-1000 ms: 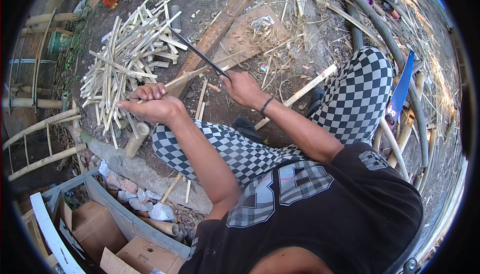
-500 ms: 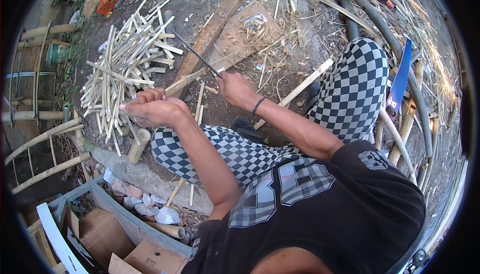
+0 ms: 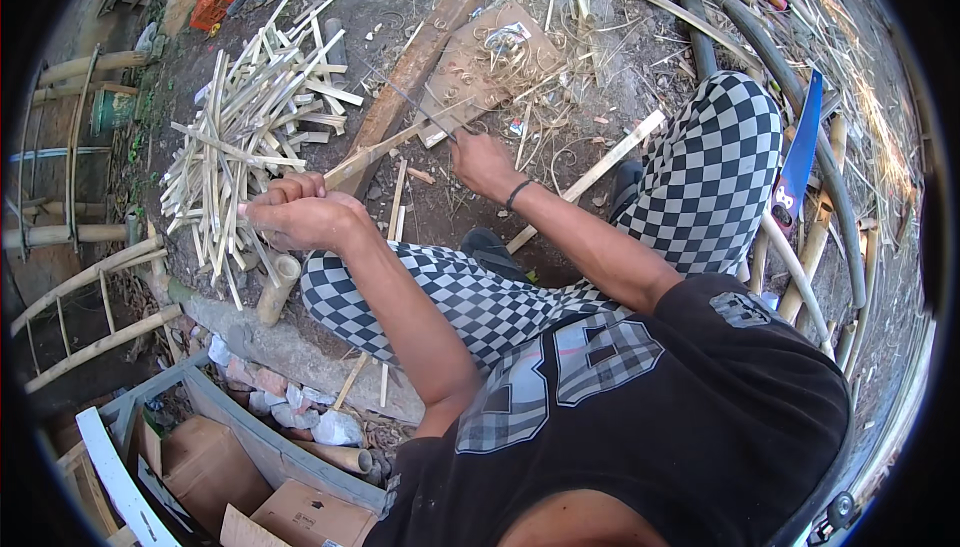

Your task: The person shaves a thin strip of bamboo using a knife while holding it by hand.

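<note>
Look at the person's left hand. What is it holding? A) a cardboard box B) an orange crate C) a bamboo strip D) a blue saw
C: the left hand is closed around one end of a long bamboo strip, which slants up toward the right hand, beside a pile of split bamboo sticks.

- Bamboo strip [image 3: 375,154]: near end hidden inside the closed left hand [image 3: 300,215].
- Blade [image 3: 420,107]: thin, dark, too small to tell its kind; handle covered by the right hand [image 3: 485,162].
- Right hand's fingers [image 3: 462,147]: curled under, grip not visible.
- Blue saw [image 3: 797,162]: lower end lost behind the checkered knee [image 3: 715,162].
- Ladder [image 3: 60,237]: cut off by the dark left rim.
- Cardboard boxes [image 3: 290,512]: cut off at the lower edge.
</note>
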The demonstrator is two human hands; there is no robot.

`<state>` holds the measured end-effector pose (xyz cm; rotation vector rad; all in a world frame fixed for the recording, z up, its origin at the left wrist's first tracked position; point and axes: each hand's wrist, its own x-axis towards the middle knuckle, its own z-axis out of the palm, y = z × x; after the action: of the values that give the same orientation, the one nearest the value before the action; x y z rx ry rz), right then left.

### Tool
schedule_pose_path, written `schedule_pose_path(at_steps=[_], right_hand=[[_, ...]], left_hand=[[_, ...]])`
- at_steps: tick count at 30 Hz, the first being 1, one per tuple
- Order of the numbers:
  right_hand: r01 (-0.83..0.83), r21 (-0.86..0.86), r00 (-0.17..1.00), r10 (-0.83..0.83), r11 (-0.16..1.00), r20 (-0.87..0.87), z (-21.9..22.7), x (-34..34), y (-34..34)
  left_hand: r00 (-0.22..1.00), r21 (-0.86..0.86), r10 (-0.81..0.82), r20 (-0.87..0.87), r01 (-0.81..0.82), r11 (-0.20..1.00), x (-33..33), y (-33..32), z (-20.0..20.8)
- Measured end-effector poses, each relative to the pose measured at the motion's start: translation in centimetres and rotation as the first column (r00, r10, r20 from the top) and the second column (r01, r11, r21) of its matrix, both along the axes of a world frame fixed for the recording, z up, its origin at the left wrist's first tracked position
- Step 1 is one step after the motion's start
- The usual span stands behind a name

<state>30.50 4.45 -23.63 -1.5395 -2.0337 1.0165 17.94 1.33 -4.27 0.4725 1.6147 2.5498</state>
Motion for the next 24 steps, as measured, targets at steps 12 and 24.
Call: schedule_pose_path(at_steps=[12, 24], right_hand=[[0.051, -0.226, 0.997, -0.036, 0.973, 0.070, -4.2, 1.8, 0.1], [-0.018, -0.034, 0.983, 0.012, 0.999, -0.184, 3.2, -0.4, -1.3]], left_hand=[[0.975, 0.099, -0.218, -0.036, 0.221, 0.970, -1.6, -0.7, -1.3], [0.955, 0.131, -0.293, -0.047, 0.297, 0.946, -1.6, 0.0, -0.6]])
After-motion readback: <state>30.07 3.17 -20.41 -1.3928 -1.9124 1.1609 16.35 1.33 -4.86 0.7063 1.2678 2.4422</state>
